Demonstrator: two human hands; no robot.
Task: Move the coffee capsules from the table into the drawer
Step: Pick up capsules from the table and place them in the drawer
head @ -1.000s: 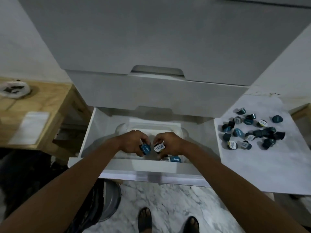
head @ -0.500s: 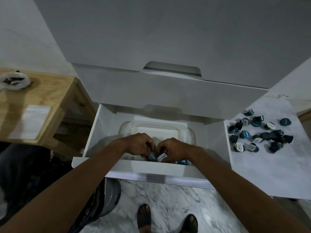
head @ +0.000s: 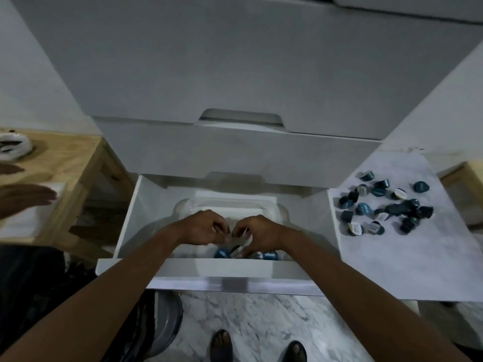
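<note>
**Capsules being set down in the open drawer**

A few coffee capsules [head: 245,253] are seen at the near end of the drawer [head: 130,218], inside a clear tub [head: 277,212], partly hidden by the drawer front. The larger share is left on the worktop [head: 418,257] to the right: a loose cluster of table capsules [head: 384,205], dark blue and black, some lid-up with white labels, some tipped on their sides

Both hands are lowered into the tub, knuckles up, fingertips nearly touching each other. The left hand [head: 203,228] is curled, fingers bent inward; what it holds, if anything, cannot be told. The right hand [head: 257,232] is curled too, fingers pointed down at a white-labelled capsule; a pinch or a bare touch cannot be told apart from this angle

Step judged in hand: placing or releasing a batch in the drawer. The task is judged partly done, most capsules not yet moved

Next move, as a judgement: hands to be opened and lifted clear of the tub rim, then a reach to the right across to the worktop cluster. Small, light, rolling pieces are expected, so a gathered multi-capsule scoop or pinch per hand is called for, with care that tipped ones are not pushed off the worktop edge

Outward: closed drawer fronts above, a wooden side table [head: 65,163] at left, marble floor [head: 261,322] below
</note>
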